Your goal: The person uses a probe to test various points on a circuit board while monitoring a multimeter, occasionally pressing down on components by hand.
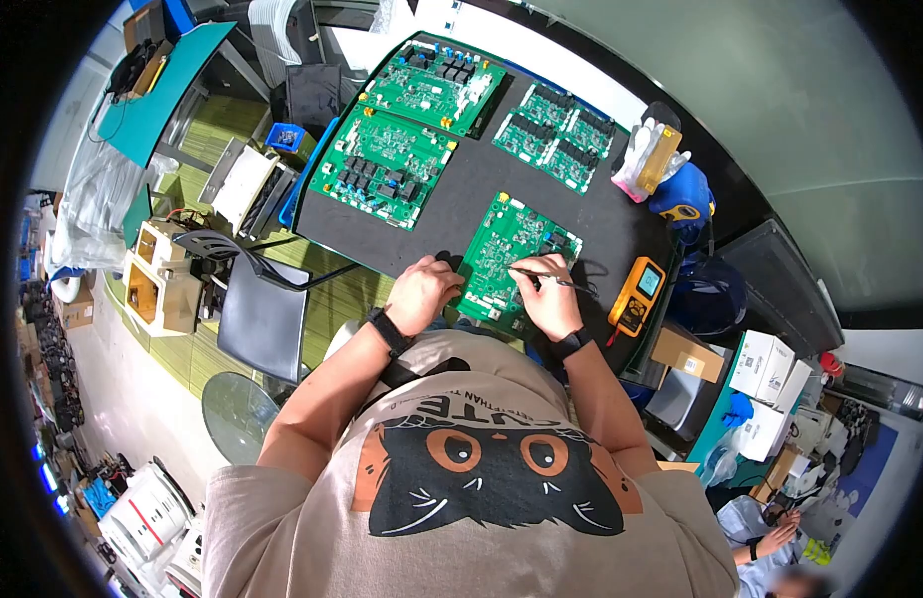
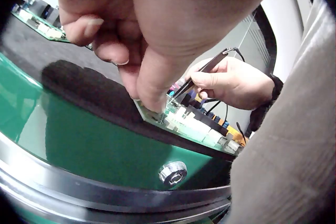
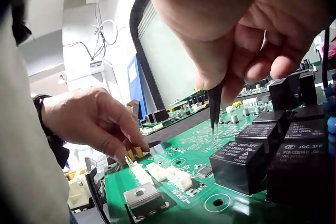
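Observation:
A green circuit board (image 1: 501, 249) lies on the dark mat in front of the person. My left hand (image 1: 421, 295) holds it at its near left corner, with thumb and a finger by the pale connectors (image 3: 139, 173) in the right wrist view. My right hand (image 1: 549, 299) pinches slim black tweezers (image 3: 214, 108). Their tips point down close over the board's surface. Beside the tips, black box-shaped relays (image 3: 239, 166) stand on the board. The left wrist view shows the tweezers (image 2: 202, 70) slanting down from the right hand (image 2: 236, 85).
Two large circuit boards (image 1: 382, 164) (image 1: 431, 85) lie at the left and back. A group of smaller boards (image 1: 556, 135) sits at back right. An orange handheld meter (image 1: 638, 297) rests on the right, with white gloves (image 1: 636, 159) and a blue tool (image 1: 685, 194) behind it.

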Demonstrator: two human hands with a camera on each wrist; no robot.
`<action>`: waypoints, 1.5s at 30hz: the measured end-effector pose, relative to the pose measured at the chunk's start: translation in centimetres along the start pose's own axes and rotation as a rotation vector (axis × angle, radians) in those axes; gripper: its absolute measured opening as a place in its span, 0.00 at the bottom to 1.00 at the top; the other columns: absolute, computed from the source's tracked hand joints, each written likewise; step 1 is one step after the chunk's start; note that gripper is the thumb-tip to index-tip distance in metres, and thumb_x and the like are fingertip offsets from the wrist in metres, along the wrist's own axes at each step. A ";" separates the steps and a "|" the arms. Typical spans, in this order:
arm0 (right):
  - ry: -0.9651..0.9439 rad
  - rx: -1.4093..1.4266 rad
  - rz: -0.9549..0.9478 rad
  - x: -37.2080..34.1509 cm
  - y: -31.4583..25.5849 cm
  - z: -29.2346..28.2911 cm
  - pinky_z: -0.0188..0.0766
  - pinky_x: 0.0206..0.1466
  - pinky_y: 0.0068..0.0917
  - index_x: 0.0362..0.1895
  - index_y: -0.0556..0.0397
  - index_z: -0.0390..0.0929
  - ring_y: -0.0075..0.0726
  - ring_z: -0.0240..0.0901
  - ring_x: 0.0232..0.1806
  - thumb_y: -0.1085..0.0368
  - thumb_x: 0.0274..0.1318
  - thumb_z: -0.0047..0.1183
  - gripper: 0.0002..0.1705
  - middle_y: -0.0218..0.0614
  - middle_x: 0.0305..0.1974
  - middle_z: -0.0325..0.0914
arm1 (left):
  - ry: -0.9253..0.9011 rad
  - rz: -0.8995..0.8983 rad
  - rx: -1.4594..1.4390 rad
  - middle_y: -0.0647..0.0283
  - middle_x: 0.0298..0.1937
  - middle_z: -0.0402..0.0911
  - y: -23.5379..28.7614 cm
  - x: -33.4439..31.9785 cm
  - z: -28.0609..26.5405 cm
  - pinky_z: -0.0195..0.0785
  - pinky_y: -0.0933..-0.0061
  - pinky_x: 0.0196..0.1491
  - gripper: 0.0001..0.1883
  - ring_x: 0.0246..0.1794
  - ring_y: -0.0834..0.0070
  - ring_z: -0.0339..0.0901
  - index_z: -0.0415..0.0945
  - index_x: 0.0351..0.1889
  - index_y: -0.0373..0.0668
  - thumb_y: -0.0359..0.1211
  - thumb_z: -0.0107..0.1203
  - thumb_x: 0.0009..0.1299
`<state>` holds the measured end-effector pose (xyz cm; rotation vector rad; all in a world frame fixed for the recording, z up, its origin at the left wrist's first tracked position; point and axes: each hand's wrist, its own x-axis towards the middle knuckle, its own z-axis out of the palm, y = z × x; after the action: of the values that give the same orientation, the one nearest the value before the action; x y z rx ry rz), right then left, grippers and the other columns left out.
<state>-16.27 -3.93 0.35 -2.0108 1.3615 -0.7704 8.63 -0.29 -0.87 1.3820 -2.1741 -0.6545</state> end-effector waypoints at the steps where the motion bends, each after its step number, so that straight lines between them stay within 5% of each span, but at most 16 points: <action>1: 0.000 0.000 0.000 0.0 0.0 0.0 0.73 0.48 0.36 0.37 0.54 0.85 0.42 0.74 0.45 0.67 0.58 0.62 0.05 0.36 0.37 0.84 | 0.009 0.017 -0.003 0.60 0.37 0.83 0.1 0.0 -0.1 0.73 0.62 0.46 0.10 0.40 0.59 0.77 0.85 0.40 0.41 0.29 0.65 0.60; 45: 0.025 -0.079 -0.081 0.3 -0.9 0.2 0.72 0.49 0.39 0.32 0.52 0.85 0.47 0.75 0.42 0.69 0.56 0.60 0.02 0.33 0.36 0.85 | -0.012 0.030 -0.003 0.62 0.37 0.83 -0.5 0.1 0.2 0.73 0.63 0.47 0.10 0.41 0.61 0.77 0.85 0.39 0.42 0.31 0.64 0.59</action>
<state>-15.53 -3.89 0.95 -2.1358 1.3504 -0.7914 8.82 -0.50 -1.29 1.3445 -2.1974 -0.6564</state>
